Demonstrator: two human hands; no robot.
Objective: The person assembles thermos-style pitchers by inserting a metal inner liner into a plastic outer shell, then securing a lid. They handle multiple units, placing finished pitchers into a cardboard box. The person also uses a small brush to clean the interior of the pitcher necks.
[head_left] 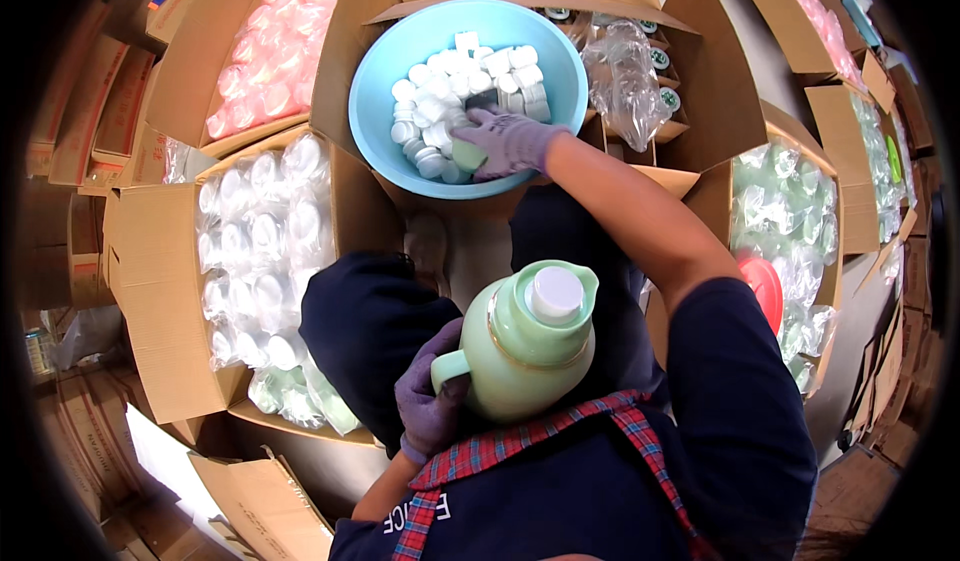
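A pale green flask (520,346) with a gold band and a white stopper stands upright on my lap. My left hand (428,393), in a purple glove, grips its handle. My right hand (505,141), gloved too, reaches into a light blue bowl (400,41) ahead of me and closes on a pale green cap among several white caps (450,91) piled in the bowl.
Open cardboard boxes ring me: wrapped white flasks (255,241) at left, pink ones (270,41) at far left, wrapped green ones (790,211) at right with a red lid (765,286). A clear plastic bag (625,71) lies behind the bowl. Flattened cartons (250,501) lie at lower left.
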